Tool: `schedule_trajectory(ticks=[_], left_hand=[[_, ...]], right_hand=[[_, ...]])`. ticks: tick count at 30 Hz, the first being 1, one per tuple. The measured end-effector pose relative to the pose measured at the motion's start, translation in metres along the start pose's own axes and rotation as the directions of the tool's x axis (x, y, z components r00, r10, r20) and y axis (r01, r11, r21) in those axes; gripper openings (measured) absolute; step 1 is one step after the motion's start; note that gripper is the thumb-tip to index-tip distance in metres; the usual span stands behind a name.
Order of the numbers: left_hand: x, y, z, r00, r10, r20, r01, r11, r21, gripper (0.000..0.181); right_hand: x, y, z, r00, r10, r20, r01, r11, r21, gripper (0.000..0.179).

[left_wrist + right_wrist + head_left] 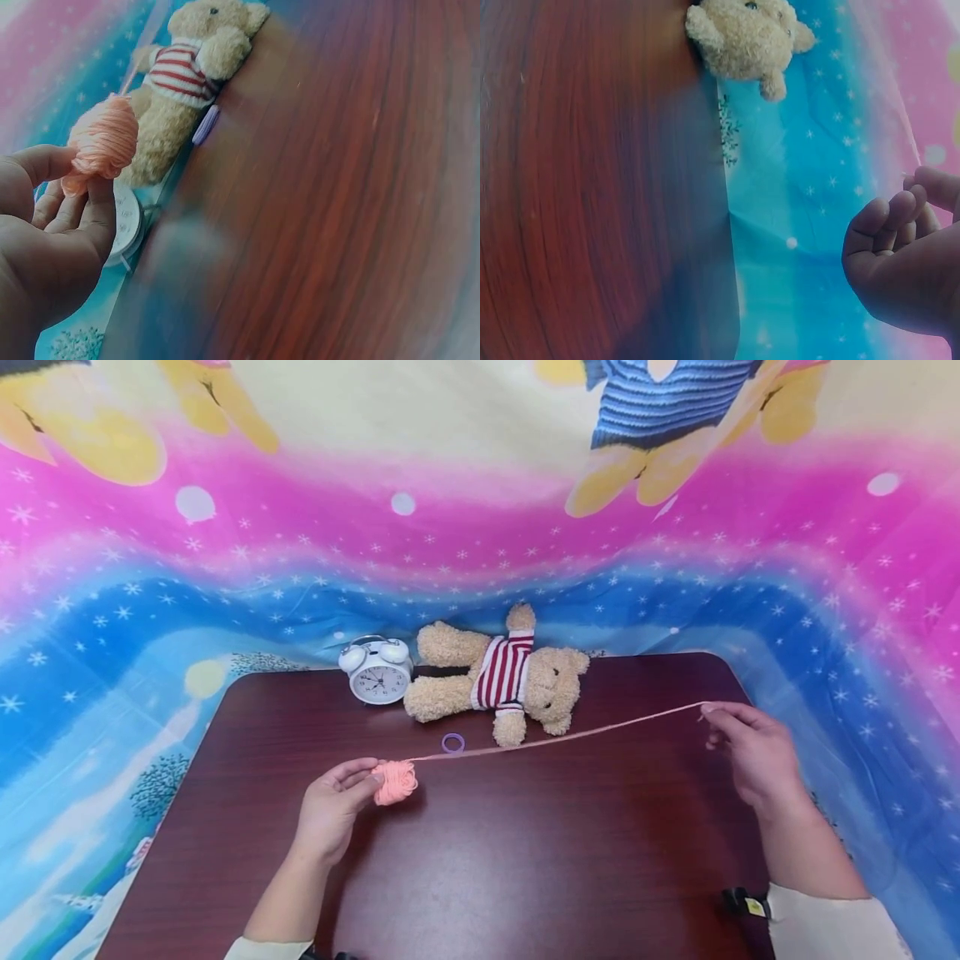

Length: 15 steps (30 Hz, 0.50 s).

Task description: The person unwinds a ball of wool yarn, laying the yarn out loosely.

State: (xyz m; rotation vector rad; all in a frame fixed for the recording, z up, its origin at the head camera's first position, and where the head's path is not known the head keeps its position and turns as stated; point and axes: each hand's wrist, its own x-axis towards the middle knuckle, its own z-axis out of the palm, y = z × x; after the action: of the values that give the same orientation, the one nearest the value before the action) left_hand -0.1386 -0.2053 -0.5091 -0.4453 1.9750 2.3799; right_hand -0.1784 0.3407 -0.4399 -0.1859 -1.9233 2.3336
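Observation:
A small peach-pink ball of yarn (395,782) is pinched between the thumb and fingers of my left hand (335,802), above the left-centre of the table. From the ball a strand of yarn (585,732) runs rightward and slightly up, stretched nearly straight. My right hand (753,756) pinches the strand's far end between thumb and forefinger, over the table's right side. In the left wrist view the wound ball (105,139) sits at the fingertips. The right wrist view shows the right hand (900,247) with its other fingers curled in and the thin strand (907,127) rising from the pinch.
A teddy bear (504,681) in a red-and-white striped top lies on its side at the table's back. Left of it stands a white twin-bell alarm clock (378,677). A purple ring (453,742) lies in front. Patterned cloth (465,560) hangs behind the dark table (555,860).

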Motion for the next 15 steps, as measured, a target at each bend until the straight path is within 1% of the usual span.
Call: schedule_trajectory(ticks=[4,7,11,15], left_hand=[[0.001,0.003,-0.013,1.0,0.008,-0.018,-0.008,1.0,-0.013,0.036],[0.002,0.005,-0.024,0.999,0.017,-0.033,-0.017,0.999,-0.029,0.033],[0.002,0.011,-0.039,0.998,0.03,-0.058,-0.031,0.999,-0.032,0.025],[0.002,0.017,-0.054,0.995,0.04,-0.087,-0.045,0.997,-0.056,0.022]], right_hand=[[0.002,0.001,-0.006,0.999,-0.005,-0.032,0.006,0.999,0.035,0.008],[0.003,0.002,-0.013,0.999,-0.002,-0.053,0.004,0.999,0.044,0.008],[0.004,0.002,-0.024,0.997,0.015,-0.075,-0.013,1.0,0.027,0.009],[0.005,0.003,-0.034,0.995,0.043,-0.091,-0.043,0.999,-0.005,0.008]])
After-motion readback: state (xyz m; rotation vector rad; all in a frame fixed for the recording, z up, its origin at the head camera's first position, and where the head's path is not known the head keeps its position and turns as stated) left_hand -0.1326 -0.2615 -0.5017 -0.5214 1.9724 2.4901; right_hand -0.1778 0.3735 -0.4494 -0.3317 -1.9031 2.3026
